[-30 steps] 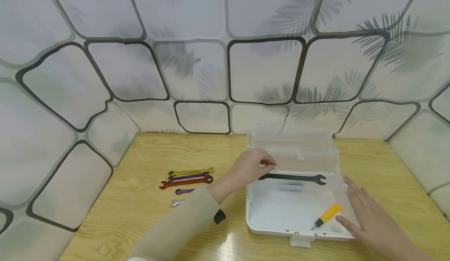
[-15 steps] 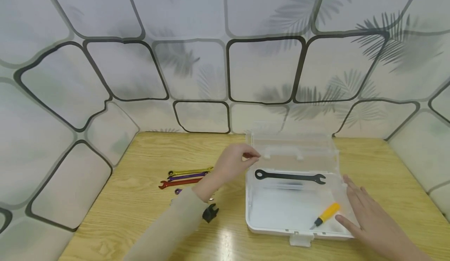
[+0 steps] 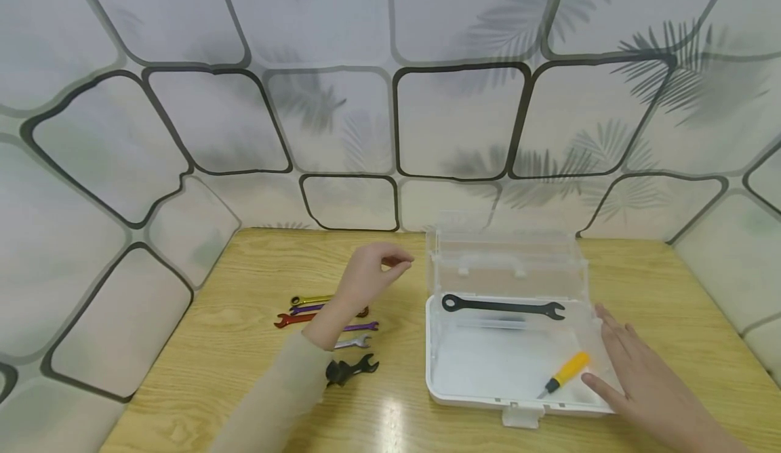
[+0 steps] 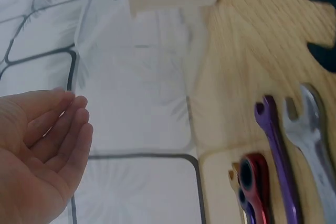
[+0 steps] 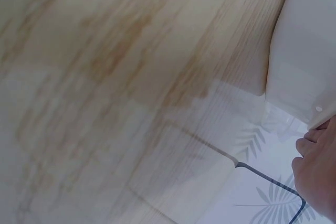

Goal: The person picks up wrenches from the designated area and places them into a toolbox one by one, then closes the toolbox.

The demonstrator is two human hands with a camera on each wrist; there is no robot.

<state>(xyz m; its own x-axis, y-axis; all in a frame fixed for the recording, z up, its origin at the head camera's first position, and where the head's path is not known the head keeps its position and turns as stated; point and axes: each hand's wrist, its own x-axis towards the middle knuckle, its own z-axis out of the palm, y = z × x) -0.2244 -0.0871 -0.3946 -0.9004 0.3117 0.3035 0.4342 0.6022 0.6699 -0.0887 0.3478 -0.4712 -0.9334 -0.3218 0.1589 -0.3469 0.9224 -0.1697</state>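
My left hand (image 3: 366,277) hovers above the table, left of the white toolbox (image 3: 466,402). Nothing is in its fingers, which bend loosely towards the thumb; the left wrist view shows the same hand (image 4: 47,156) with a bare palm. On the toolbox's right side rests my right hand (image 3: 649,375), fingers nearly straight along the rim and thumb over the inside. A black combination wrench (image 3: 503,306) lies across the back of the toolbox. Near the front right corner inside is a screwdriver (image 3: 570,368) with a yellow handle. The right wrist view catches only part of the hand (image 5: 321,163).
Under my left arm lie a yellow wrench (image 3: 308,300), a red wrench (image 3: 293,319), two purple ones, a silver wrench (image 3: 360,342) and a dark wrench (image 3: 366,365), partly hidden. The toolbox's clear lid (image 3: 488,280) stands raised towards the patterned wall (image 3: 457,121).
My left hand has moved left, away from the black wrench in the toolbox, whose ring end now shows. The right hand stays on the toolbox's side.
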